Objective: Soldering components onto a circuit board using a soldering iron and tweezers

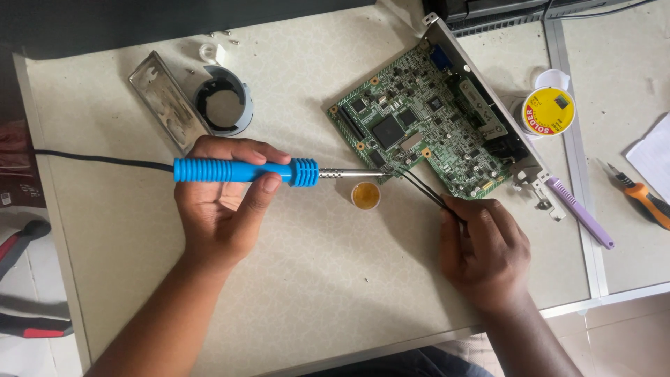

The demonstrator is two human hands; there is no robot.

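My left hand (222, 202) grips a soldering iron (244, 169) by its blue handle, held level, its metal tip reaching the near corner of a green circuit board (419, 119). My right hand (485, 244) pinches black tweezers (424, 188) whose points meet the same board corner, right by the iron's tip. A small round tin of amber flux (366, 195) sits on the table just below the tip. The iron's black cord (98, 160) runs off to the left.
A metal plate (167, 101) and a black ring part (225, 105) lie at the back left, with small screws (222, 33) behind them. A solder spool (548, 110), a purple-handled tool (579, 211) and an orange cutter (645, 199) lie at the right. The table edge (391, 345) runs close to my body.
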